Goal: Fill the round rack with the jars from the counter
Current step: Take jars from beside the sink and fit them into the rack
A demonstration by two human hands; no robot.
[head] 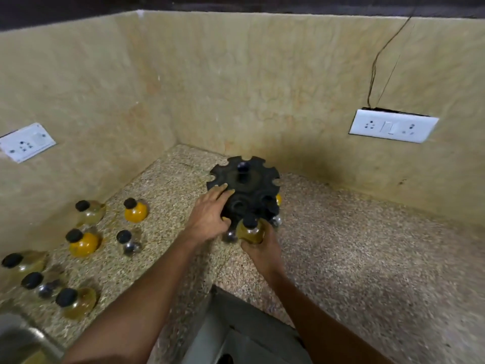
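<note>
No readable text anywhere in my view. The jars (135, 210) on the counter carry no labels I can make out, and the black rack (244, 179) shows no brand or markings. The two wall socket plates (393, 126) have only pin holes and switches, no lettering.

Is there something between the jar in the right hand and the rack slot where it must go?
Nothing visible blocks it. The right hand holds the olive jar directly at the near edge of the black rack. The left hand rests on the rack's left side, beside the jar's path.
</note>
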